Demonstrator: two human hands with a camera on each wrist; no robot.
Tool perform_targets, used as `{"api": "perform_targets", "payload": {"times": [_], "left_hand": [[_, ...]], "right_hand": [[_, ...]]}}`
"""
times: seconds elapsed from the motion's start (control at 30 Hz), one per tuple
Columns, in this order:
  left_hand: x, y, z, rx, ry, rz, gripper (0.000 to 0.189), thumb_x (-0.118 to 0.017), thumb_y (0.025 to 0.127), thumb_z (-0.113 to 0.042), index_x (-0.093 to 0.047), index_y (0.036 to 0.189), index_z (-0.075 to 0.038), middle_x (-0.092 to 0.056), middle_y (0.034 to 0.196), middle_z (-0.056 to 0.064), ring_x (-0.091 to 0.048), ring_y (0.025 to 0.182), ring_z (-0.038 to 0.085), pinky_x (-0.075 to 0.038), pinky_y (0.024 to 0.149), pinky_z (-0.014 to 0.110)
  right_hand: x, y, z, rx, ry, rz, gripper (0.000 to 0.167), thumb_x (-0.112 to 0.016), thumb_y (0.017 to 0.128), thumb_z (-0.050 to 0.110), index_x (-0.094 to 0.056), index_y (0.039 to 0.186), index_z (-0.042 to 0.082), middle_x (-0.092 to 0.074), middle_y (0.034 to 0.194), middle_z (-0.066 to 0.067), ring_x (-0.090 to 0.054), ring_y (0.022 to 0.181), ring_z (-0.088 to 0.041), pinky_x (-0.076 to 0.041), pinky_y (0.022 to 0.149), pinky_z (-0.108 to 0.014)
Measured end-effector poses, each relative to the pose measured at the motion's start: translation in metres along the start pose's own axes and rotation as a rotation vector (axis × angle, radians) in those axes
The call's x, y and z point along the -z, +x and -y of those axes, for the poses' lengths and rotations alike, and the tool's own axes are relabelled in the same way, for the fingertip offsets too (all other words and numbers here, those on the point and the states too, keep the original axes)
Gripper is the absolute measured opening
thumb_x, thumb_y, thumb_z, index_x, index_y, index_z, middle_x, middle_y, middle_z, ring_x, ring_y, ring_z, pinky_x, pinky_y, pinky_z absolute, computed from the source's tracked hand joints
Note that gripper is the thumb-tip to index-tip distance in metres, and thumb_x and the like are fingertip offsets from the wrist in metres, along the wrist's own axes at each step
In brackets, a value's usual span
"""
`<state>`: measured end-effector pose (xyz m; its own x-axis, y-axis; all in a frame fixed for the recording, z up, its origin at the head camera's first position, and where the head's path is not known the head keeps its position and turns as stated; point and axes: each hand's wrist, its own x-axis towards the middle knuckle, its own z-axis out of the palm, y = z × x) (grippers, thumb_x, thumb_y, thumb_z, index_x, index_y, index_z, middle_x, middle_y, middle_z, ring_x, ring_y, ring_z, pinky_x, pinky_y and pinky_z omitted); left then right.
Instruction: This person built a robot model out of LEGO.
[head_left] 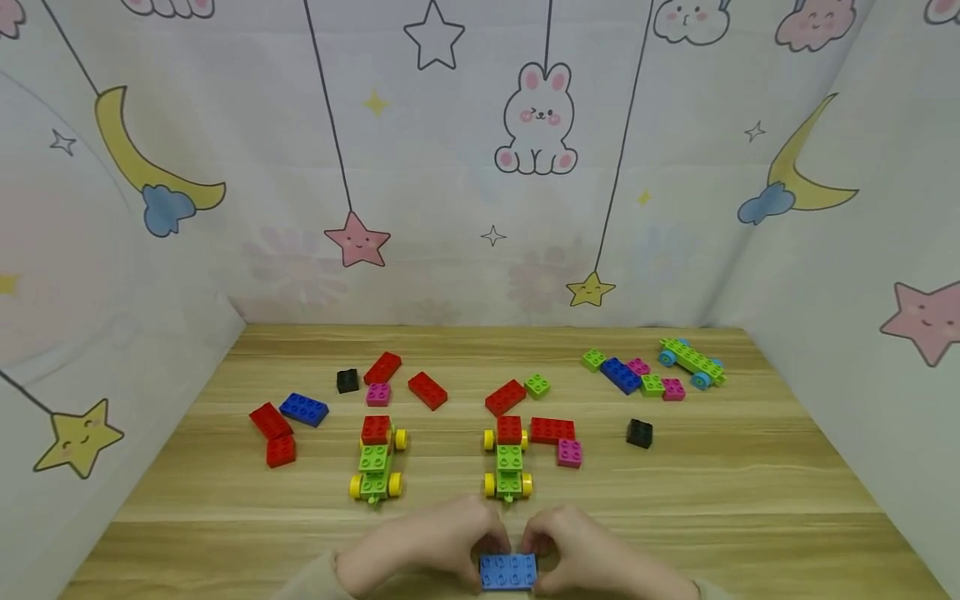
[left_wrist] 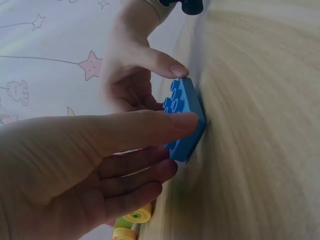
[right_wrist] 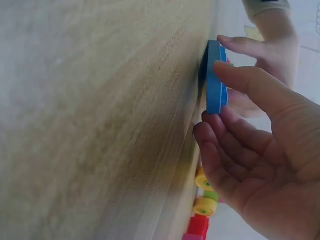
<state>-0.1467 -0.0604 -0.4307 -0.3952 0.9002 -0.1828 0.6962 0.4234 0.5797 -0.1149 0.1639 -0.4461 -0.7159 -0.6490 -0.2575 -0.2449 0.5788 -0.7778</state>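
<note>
At the near edge of the table, a light-blue toy building brick (head_left: 508, 572) with two rows of studs is held between both hands. My left hand (head_left: 459, 533) pinches its left end, thumb on the near side and fingers behind. From the other end, my right hand (head_left: 576, 550) grips it the same way. Studs face up in the head view. Whether the brick (right_wrist: 214, 82) touches the tabletop is unclear. Just beyond the hands stand two toy cars, a left car (head_left: 375, 461) and a right car (head_left: 508, 458), each with a green base, yellow wheels and a red brick on top.
Loose bricks lie farther back: red bricks (head_left: 427, 391), a dark blue brick (head_left: 303, 409) and a black brick (head_left: 640, 433) among them. A green wheeled base (head_left: 692, 362) with blue wheels is at the back right. A printed curtain (head_left: 450, 167) surrounds the wooden table (head_left: 712, 508).
</note>
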Motion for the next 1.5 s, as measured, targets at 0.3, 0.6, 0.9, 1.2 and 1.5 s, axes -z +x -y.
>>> {"api": "perform_targets", "payload": {"times": [0.3, 0.6, 0.9, 1.2, 1.5], "left_hand": [[-0.003, 0.002, -0.001, 0.005, -0.034, 0.013, 0.034, -0.086, 0.071, -0.01, -0.075, 0.104, -0.012, -0.071, 0.089, -0.012, -0.059, 0.075, -0.01, -0.048, 0.066, 0.007], [-0.003, 0.003, 0.0, 0.01, -0.053, 0.034, 0.034, -0.087, 0.071, -0.011, -0.074, 0.103, -0.01, -0.07, 0.088, -0.013, -0.058, 0.074, -0.009, -0.048, 0.066, 0.007], [-0.004, 0.002, 0.0, 0.017, -0.056, 0.029, 0.034, -0.088, 0.071, -0.013, -0.075, 0.102, -0.012, -0.068, 0.087, -0.014, -0.057, 0.074, -0.009, -0.048, 0.067, 0.008], [-0.005, 0.002, 0.001, 0.015, -0.068, 0.011, 0.034, -0.088, 0.07, -0.011, -0.075, 0.102, -0.011, -0.069, 0.087, -0.013, -0.057, 0.074, -0.009, -0.048, 0.067, 0.009], [-0.005, 0.001, 0.001, 0.029, -0.064, 0.011, 0.034, -0.087, 0.07, -0.01, -0.075, 0.102, -0.01, -0.069, 0.088, -0.013, -0.057, 0.075, -0.008, -0.048, 0.067, 0.009]], "right_hand": [[-0.001, 0.0, -0.002, 0.0, -0.044, 0.009, 0.022, -0.084, 0.073, 0.019, -0.071, 0.092, 0.019, -0.062, 0.081, 0.019, -0.052, 0.073, 0.005, -0.047, 0.066, -0.016], [-0.002, 0.0, 0.0, -0.008, -0.043, 0.01, 0.023, -0.085, 0.072, 0.016, -0.071, 0.09, 0.018, -0.059, 0.078, 0.018, -0.05, 0.071, 0.005, -0.047, 0.065, -0.016], [-0.002, 0.0, 0.001, -0.028, -0.025, 0.018, 0.024, -0.085, 0.073, 0.017, -0.071, 0.092, 0.017, -0.06, 0.079, 0.018, -0.051, 0.071, 0.004, -0.047, 0.067, -0.016], [0.0, 0.0, 0.0, 0.005, -0.034, 0.03, 0.025, -0.085, 0.074, 0.022, -0.071, 0.094, 0.019, -0.061, 0.083, 0.019, -0.052, 0.073, 0.004, -0.048, 0.068, -0.016], [0.017, -0.003, 0.009, 0.001, -0.07, -0.028, 0.025, -0.083, 0.076, 0.019, -0.07, 0.096, 0.014, -0.064, 0.087, 0.012, -0.055, 0.079, 0.001, -0.049, 0.072, -0.019]]}}
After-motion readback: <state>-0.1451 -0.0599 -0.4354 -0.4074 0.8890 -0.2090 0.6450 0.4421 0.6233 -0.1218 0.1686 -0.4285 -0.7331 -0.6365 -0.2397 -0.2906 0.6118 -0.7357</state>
